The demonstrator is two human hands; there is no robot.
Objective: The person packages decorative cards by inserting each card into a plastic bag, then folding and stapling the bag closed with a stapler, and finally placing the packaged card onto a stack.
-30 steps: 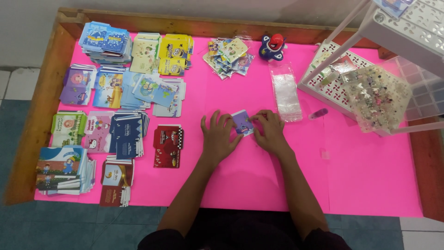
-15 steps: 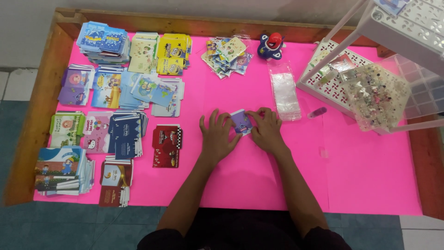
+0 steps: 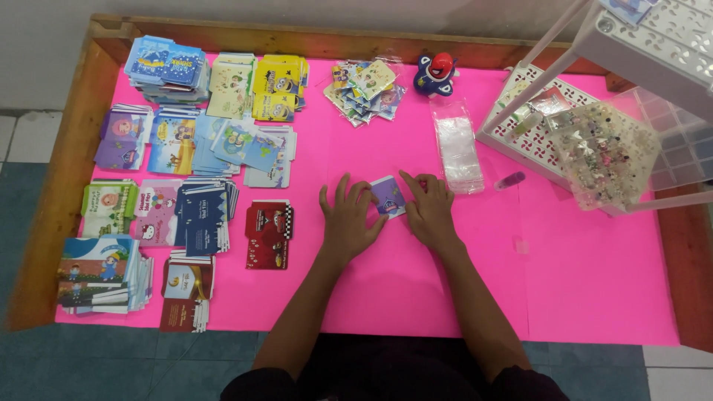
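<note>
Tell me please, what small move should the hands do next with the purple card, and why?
Probably lift the purple card off the pink table cover. Both the left hand and the right hand press its edges while it lies flat between them, apart from the sorted stacks at the left.

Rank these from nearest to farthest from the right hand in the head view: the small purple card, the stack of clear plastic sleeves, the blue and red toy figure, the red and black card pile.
From the right hand:
1. Small purple card, touching it, on its left.
2. Stack of clear plastic sleeves, just beyond, slightly right.
3. Blue and red toy figure, at the table's far edge.
4. Red and black card pile, far left, past the left hand.
</note>
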